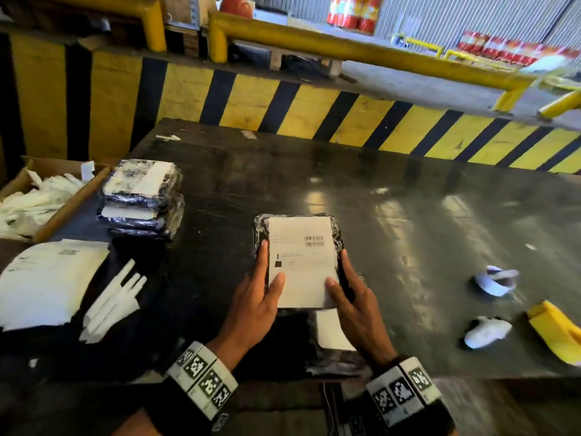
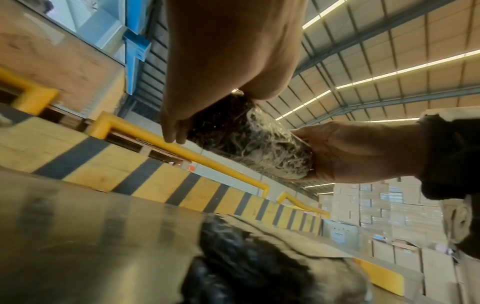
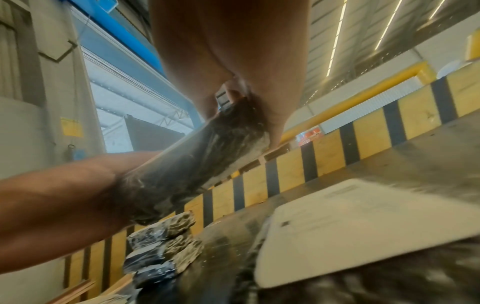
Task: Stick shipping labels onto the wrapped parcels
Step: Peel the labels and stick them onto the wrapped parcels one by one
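A black parcel wrapped in clear film (image 1: 338, 234) is held above the dark table (image 1: 408, 215), with a white shipping label (image 1: 301, 262) stuck on its top face. My left hand (image 1: 257, 297) grips its left edge, thumb on the label. My right hand (image 1: 355, 297) grips its right edge, thumb on the label's lower corner. From below, the parcel (image 2: 249, 142) shows between both hands, and again in the right wrist view (image 3: 187, 164). Under it lies another wrapped parcel (image 1: 333, 357) with a label (image 1: 331, 328).
A stack of labelled wrapped parcels (image 1: 143, 199) stands at the left, next to a cardboard box (image 1: 72, 199) of paper scraps. A sheaf of label sheets (image 1: 47, 281) and peeled backing strips (image 1: 113, 303) lie front left. Crumpled scraps (image 1: 496, 280) and a yellow object (image 1: 556, 332) lie right. A striped barrier (image 1: 314, 111) runs behind.
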The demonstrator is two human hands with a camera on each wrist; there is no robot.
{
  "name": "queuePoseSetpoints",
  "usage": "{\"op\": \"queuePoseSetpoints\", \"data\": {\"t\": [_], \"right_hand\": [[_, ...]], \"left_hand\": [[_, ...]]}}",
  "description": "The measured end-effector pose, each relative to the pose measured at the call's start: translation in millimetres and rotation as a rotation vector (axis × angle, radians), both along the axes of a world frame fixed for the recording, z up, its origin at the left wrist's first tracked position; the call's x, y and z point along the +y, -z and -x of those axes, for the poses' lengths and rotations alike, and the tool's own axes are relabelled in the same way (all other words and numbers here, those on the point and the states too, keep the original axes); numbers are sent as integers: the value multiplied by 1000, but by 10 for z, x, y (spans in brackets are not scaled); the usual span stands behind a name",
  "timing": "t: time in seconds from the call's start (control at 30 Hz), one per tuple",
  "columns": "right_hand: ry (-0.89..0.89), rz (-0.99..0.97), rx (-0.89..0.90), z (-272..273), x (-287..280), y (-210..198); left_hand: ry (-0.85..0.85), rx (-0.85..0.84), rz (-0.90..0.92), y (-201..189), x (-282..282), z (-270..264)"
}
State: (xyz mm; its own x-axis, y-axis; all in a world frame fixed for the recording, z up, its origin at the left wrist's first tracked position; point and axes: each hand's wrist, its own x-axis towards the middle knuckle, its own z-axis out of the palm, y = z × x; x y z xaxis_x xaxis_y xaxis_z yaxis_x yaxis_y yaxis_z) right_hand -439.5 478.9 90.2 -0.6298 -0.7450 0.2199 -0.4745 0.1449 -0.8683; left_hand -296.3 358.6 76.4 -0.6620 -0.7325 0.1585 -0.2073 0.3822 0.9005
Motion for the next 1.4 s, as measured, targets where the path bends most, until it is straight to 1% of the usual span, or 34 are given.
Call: {"op": "queuePoseSetpoints", "data": {"t": [0.1,0.23,0.33,0.4,0.53,0.63,0.67,0.73,0.77,0.83,0.9,0.97,1.03,1.17,1.27,1.33,1.4], "right_hand": [[28,-23,-92,274,396,76],[15,-61,-204,439,729,205],[12,-101,-216,463,780,321],[20,-136,-224,476,775,395],[-10,-140,-231,520,755,433],[-35,-172,-198,504,774,413],[-27,-197,-152,505,760,423],[47,-264,48,508,732,414],[73,-262,147,494,690,374],[57,-176,252,390,527,212],[-14,-109,313,203,286,37],[-98,-103,357,1,21,-80],[-193,-105,360,-238,-307,-132],[-338,-80,342,-779,-1071,-17],[-473,-152,323,-1170,-1640,104],[-548,-189,283,-1457,-2061,200],[-578,-207,251,-1756,-2490,300]], "left_hand": [[44,-87,-25,15,385,270],[82,-163,-34,99,676,490],[91,-227,-53,247,731,558],[55,-262,-50,321,745,571],[19,-244,-74,345,749,576],[54,-269,-109,359,723,561],[75,-274,-125,354,698,536],[117,-271,-182,336,638,468],[124,-273,-200,305,595,418],[86,-273,-165,220,476,279],[9,-257,-79,124,329,85],[-60,-263,-15,38,153,-124],[-142,-291,50,23,-95,-384],[-343,-336,141,37,-687,-1051],[-479,-329,151,41,-1098,-1618],[-562,-328,171,111,-1416,-2030],[-621,-335,202,235,-1767,-2412]]}}
